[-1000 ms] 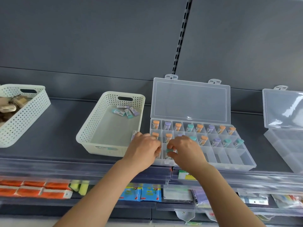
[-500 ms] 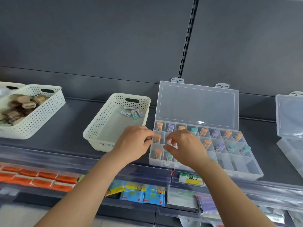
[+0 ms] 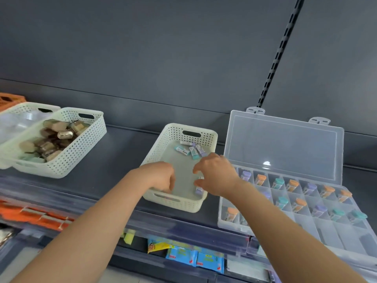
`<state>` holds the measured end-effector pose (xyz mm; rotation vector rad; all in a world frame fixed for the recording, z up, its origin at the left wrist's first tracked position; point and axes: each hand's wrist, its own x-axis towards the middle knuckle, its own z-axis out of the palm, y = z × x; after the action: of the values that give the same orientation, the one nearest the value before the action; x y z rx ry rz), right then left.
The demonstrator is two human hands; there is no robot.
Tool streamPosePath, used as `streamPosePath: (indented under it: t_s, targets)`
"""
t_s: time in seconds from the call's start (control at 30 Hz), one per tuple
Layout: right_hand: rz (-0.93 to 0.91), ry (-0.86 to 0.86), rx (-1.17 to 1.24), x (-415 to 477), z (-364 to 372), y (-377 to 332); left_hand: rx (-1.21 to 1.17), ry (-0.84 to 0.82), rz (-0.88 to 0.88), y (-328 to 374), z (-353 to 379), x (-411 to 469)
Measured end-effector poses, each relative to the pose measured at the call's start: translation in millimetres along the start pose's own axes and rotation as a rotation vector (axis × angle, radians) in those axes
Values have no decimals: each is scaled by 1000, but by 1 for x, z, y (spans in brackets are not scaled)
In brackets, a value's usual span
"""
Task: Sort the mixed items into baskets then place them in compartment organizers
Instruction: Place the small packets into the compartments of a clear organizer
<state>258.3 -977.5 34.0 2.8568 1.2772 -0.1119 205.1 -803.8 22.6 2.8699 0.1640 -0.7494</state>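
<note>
The person's two hands are reaching into the white perforated basket (image 3: 175,203) that is sitting on the grey shelf (image 3: 119,158), just left of the clear compartment organizer (image 3: 328,229). The left hand (image 3: 161,176) is dipping down inside the basket's near left corner with its knuckles up and its fingers curled under; whether they are holding anything cannot be told. The right hand (image 3: 216,174) is hovering over the basket's right side, thumb and fingers loosely bent and parted, gripping nothing that shows. Just below it, a small purple-ended piece (image 3: 199,190) is lying against the basket's right wall. Four more small pieces (image 3: 190,150), teal and purple at the ends, are lying together at the basket's far end, near the handle slot.

The organizer's lid (image 3: 283,146) is standing open against the back wall. Small capped vials (image 3: 293,185) in orange, teal and purple are lying in many of its compartments, while those nearest the front right are showing bare plastic.

Well apart to the left, a second white basket (image 3: 68,160) is holding a heap of brownish items (image 3: 51,139), and another pale basket is sitting behind it. On the shelf below, blue packets (image 3: 193,259) and orange packages (image 3: 40,218) are lying in rows.
</note>
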Motion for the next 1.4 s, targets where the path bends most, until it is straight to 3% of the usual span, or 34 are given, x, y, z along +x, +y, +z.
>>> streamPosePath:
  t_s: [0.17,0.3,0.6,1.07,1.23,1.4]
  targets:
    - [-13,-241,-320,34,6,-12,152,-90,53,-6,4,19]
    - [-12,-419,-383,54,14,-17,129,-62,101,-15,2,30]
    - [78,-359,-308,73,18,-13,50,109,179,-27,4,53]
    - [287,452,473,27,-8,6,-633,654,267,-8,-21,29]
    - [222,606,610,-26,-8,29,-727,721,377,43,-16,7]
    - [221,656,683,-87,-1,66,-709,773,461,110,4,-15]
